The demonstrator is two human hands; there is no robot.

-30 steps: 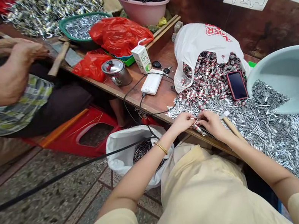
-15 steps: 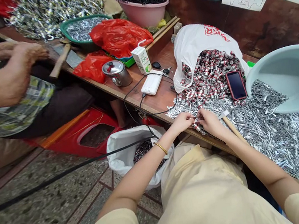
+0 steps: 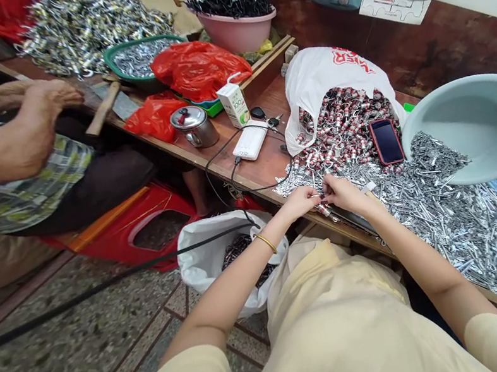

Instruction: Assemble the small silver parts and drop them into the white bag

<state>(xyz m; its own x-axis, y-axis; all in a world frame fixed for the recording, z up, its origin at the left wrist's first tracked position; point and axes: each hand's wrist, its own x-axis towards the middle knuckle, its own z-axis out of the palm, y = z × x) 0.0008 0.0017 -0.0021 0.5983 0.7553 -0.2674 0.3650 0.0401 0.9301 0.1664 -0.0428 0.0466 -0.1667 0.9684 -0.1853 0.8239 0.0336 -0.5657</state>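
Observation:
Above the table's front edge, my left hand [image 3: 303, 201] pinches a small red-and-silver metal piece [image 3: 326, 209] that hangs below its fingertips. My right hand [image 3: 343, 193] meets it from the other side, thumb and fingers closed at the top of the piece; whatever lies between them is too small to name. Just beyond both hands spreads a heap of loose silver metal parts [image 3: 454, 233]. Similar red-and-silver pieces [image 3: 338, 125] spill out of a white plastic bag [image 3: 333, 65] behind it.
A phone [image 3: 386, 142] lies on the pieces, beside a grey-blue basin [image 3: 483, 125]. A power bank [image 3: 251, 140] with a cable, a drink carton [image 3: 233, 105] and a metal cup [image 3: 194, 125] stand left. Below is a white sack [image 3: 196, 246]. A co-worker's hands [image 3: 45, 97] are at far left.
My right hand has shifted slightly left and up, its fingers closer to my left. The wooden handle seen beside my right forearm is now mostly covered. The view has turned slightly.

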